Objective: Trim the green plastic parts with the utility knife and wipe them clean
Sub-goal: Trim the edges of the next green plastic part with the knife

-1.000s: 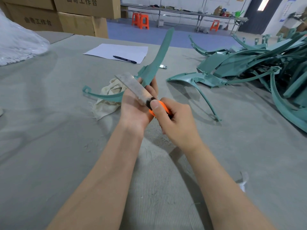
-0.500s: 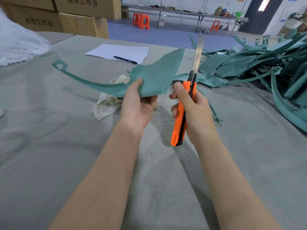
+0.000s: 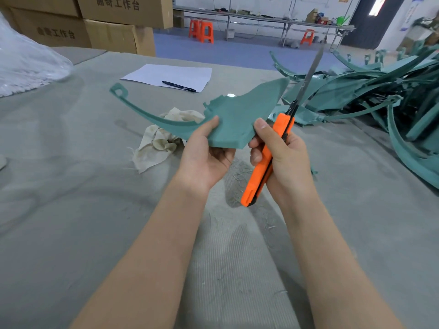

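A bag (image 3: 26, 65) lies on the table (image 3: 71, 210) at 10 o'clock of the view, with boxes (image 3: 114, 22) behind it at 11 o'clock. Paper (image 3: 171, 73) with a pen (image 3: 179, 86) on it lies at 12 o'clock. A rag (image 3: 159, 141) lies on the table at 9 o'clock from the left hand (image 3: 204, 160). The left hand grips the part (image 3: 237, 117) clear of the table, thumb on top and fingers beneath the wide end. The part's thin curved arm runs toward 10 o'clock above the rag and ends in a loop. The right hand (image 3: 287, 157) is curled round the orange handle of the knife (image 3: 255, 186), just beside the part at 3 o'clock. The blade is extended and points to 1 o'clock. A pile (image 3: 380, 91) of green parts lies on the table at 2 o'clock.
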Demonstrator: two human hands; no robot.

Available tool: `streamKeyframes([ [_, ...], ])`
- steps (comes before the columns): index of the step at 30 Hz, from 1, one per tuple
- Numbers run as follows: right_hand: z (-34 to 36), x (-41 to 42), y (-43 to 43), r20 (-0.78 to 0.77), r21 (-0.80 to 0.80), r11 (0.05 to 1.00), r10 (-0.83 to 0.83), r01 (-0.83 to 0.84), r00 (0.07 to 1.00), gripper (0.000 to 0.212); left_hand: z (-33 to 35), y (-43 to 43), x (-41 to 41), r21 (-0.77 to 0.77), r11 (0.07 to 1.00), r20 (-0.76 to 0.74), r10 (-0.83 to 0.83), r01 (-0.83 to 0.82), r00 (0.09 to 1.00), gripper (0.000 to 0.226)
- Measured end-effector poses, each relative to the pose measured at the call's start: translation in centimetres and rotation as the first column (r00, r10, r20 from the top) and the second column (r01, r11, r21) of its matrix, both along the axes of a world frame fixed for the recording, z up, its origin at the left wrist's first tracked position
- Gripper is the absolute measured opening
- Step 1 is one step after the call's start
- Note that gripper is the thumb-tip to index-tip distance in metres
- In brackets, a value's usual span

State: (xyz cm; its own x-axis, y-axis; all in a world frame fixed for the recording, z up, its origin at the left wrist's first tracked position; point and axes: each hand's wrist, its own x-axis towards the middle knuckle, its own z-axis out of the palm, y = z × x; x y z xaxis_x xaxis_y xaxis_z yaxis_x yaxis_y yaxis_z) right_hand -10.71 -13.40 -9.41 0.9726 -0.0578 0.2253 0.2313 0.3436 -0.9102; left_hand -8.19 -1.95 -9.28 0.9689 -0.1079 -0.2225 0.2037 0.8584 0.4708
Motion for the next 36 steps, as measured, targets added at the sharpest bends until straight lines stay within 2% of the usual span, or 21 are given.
streamKeyframes([
  [3, 0.0, 0.0, -0.2, -0.011, -0.029, 0.999, -0.016, 0.015, 1.000, 0.027, -0.1, 0.1, 0.1, -0.060, 0.998, -0.013, -0.006, 0.005, 1.000, 0.015],
  [6, -0.1, 0.2, -0.7, -0.016, -0.159, 0.981, -0.112, 0.108, 0.994, 0.023, 0.0, 1.2, 0.3, -0.252, 0.967, 0.002, 0.027, -0.026, 1.000, 0.013],
  [8, -0.5, 0.4, -1.3, 0.016, -0.413, 0.883, -0.237, 0.222, 0.971, 0.022, -0.1, 2.0, 0.6, -0.281, 0.955, 0.000, 0.096, -0.092, 0.995, 0.015],
  [10, -0.9, 0.5, -1.5, 0.026, -0.639, 0.734, -0.278, 0.230, 0.960, 0.014, -0.2, 2.4, 0.7, -0.291, 0.948, -0.007, 0.131, -0.128, 0.991, 0.017],
  [12, -1.1, 0.6, -1.5, 0.002, -0.729, 0.656, -0.285, 0.196, 0.959, 0.002, -0.2, 2.5, 0.7, -0.263, 0.952, -0.017, 0.160, -0.159, 0.987, 0.016],
  [13, -1.1, 0.6, -1.5, -0.005, -0.731, 0.654, -0.290, 0.194, 0.957, 0.005, -0.3, 2.4, 0.8, -0.246, 0.954, -0.019, 0.169, -0.168, 0.985, 0.015],
  [16, -0.9, 0.6, -1.5, -0.023, -0.655, 0.734, -0.256, 0.179, 0.966, 0.011, -0.4, 2.2, 0.8, -0.226, 0.957, -0.011, 0.183, -0.180, 0.983, 0.014],
  [17, -0.8, 0.5, -1.4, -0.034, -0.618, 0.767, -0.248, 0.175, 0.968, 0.006, -0.4, 2.1, 0.8, -0.216, 0.959, -0.009, 0.189, -0.186, 0.982, 0.014],
  [20, -0.6, 0.4, -1.2, -0.079, -0.437, 0.886, -0.210, 0.155, 0.975, 0.017, -0.5, 1.8, 0.9, -0.178, 0.966, -0.015, 0.190, -0.189, 0.982, 0.012],
  [23, -0.4, 0.3, -0.9, -0.125, -0.279, 0.958, -0.108, 0.069, 0.986, 0.005, -0.4, 1.4, 0.8, -0.105, 0.976, -0.022, 0.190, -0.191, 0.982, 0.013],
  [29, -0.3, 0.2, -0.3, -0.133, -0.105, 0.990, 0.079, -0.093, 0.988, 0.021, -0.5, 0.9, 0.8, 0.004, 0.986, 0.013, 0.164, -0.164, 0.986, 0.009],
  [36, -0.2, 0.1, -0.2, -0.122, -0.117, 0.985, 0.109, -0.123, 0.987, 0.006, -0.6, 0.7, 0.9, 0.084, 0.987, 0.036, 0.132, -0.134, 0.991, 0.028],
])
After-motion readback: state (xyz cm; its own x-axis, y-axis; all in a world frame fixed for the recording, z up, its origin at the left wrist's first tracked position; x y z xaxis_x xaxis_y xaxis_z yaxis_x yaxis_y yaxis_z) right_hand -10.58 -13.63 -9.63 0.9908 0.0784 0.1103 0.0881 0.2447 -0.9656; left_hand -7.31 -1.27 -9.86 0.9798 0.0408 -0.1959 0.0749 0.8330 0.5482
